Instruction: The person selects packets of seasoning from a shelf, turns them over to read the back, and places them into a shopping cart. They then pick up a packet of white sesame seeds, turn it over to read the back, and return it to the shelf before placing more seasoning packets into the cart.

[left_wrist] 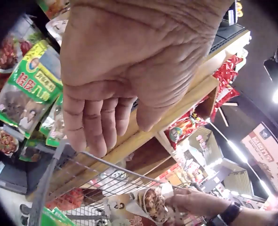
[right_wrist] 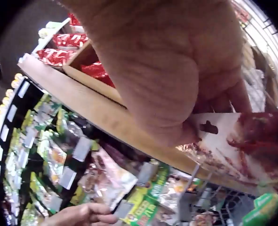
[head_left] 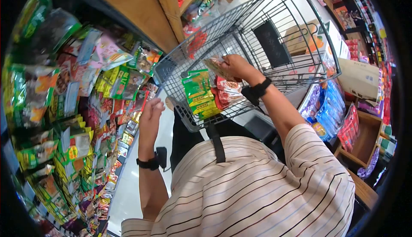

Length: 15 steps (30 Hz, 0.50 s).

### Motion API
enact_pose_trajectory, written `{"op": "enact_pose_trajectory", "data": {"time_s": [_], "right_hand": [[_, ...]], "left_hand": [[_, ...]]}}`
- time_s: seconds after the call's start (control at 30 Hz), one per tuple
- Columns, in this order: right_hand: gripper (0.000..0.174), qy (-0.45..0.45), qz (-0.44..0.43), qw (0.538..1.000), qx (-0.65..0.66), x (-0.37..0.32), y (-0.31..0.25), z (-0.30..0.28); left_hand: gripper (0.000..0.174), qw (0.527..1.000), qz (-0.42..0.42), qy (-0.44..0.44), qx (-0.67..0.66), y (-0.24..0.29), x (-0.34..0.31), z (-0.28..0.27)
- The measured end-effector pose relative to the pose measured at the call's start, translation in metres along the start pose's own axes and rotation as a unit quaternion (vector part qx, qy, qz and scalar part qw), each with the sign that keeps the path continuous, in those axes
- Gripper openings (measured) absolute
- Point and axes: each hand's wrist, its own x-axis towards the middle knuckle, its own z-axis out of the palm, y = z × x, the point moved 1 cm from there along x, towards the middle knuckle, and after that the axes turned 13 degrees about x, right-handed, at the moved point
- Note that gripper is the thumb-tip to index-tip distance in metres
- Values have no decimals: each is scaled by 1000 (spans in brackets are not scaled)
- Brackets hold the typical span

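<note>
My right hand (head_left: 240, 68) pinches a flat food packet (head_left: 218, 66) by one end, over the basket of a wire shopping cart (head_left: 157, 68). In the right wrist view the packet (right_wrist: 259, 146) shows a hang hole near my thumb and a printed picture of reddish food. Below it in the cart lie green and yellow packets (head_left: 195, 87), with red and white packets (head_left: 228, 92) beside them. My left hand (head_left: 150, 119) is held up between the cart and the hanging goods, holding nothing. Its fingers are extended and slightly bent in the left wrist view.
Racks of hanging food packets (head_left: 32, 89) line the left side, close to my left hand. A wooden shelf end (head_left: 128, 5) stands beyond the cart. Blue bagged goods (head_left: 330, 108), a wooden bin (head_left: 365, 136) and a cardboard box (head_left: 358, 78) are at the right.
</note>
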Motion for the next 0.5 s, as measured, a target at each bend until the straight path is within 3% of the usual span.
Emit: {"op": "enact_pose_trajectory", "data": {"time_s": [0.07, 0.2, 0.37, 0.47, 0.5], "right_hand": [[32, -58, -24, 997, 40, -24, -77, -33], [26, -136, -127, 968, 170, -52, -148, -53], [34, -255, -103, 932, 235, -75, -217, -67], [35, -259, -94, 903, 331, -80, -232, -55], [36, -263, -71, 896, 351, -83, -238, -55]], "left_hand": [[39, 998, 62, 13, -4, 17, 3, 1], [45, 982, 183, 31, 24, 54, 1, 0], [45, 952, 297, 24, 75, 99, -23, -23], [35, 982, 178, -64, 19, 90, -35, -36], [26, 975, 210, -73, -2, 80, -31, -38]]}}
